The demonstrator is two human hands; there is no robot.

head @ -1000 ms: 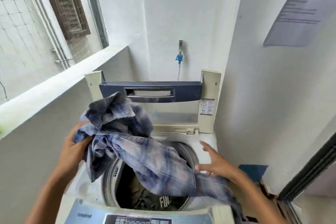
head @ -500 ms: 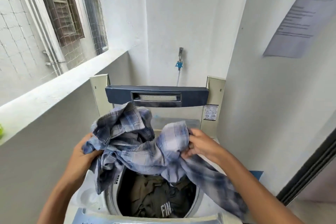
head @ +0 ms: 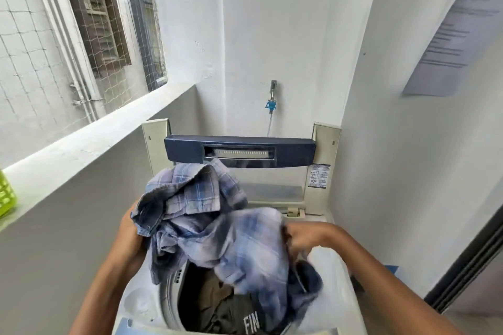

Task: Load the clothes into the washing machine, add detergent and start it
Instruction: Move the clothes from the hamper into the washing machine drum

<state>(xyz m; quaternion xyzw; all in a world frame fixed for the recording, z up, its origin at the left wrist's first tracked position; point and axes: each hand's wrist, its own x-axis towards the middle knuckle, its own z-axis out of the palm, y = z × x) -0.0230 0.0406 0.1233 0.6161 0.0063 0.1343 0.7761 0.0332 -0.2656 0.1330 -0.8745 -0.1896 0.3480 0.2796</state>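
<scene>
A blue and white plaid shirt (head: 215, 228) is bunched over the open drum of a top-loading washing machine (head: 337, 275). My left hand (head: 133, 236) grips the shirt's left side, mostly hidden under the cloth. My right hand (head: 304, 234) grips its right side, fingers curled into the fabric. The shirt's lower part hangs into the drum. Dark clothes (head: 231, 310), one with white letters, lie inside the drum. The machine's lid (head: 239, 152) stands folded upright at the back.
A white ledge (head: 89, 144) runs along the left wall, with a green basket (head: 6, 193) at its near end. A tap with a blue fitting (head: 271, 103) is on the back wall. A white wall with a paper notice (head: 451, 35) stands close on the right.
My right hand has gathered the trailing end of the shirt and pulled it in over the drum. The shirt is more bunched between my hands and sits lower.
</scene>
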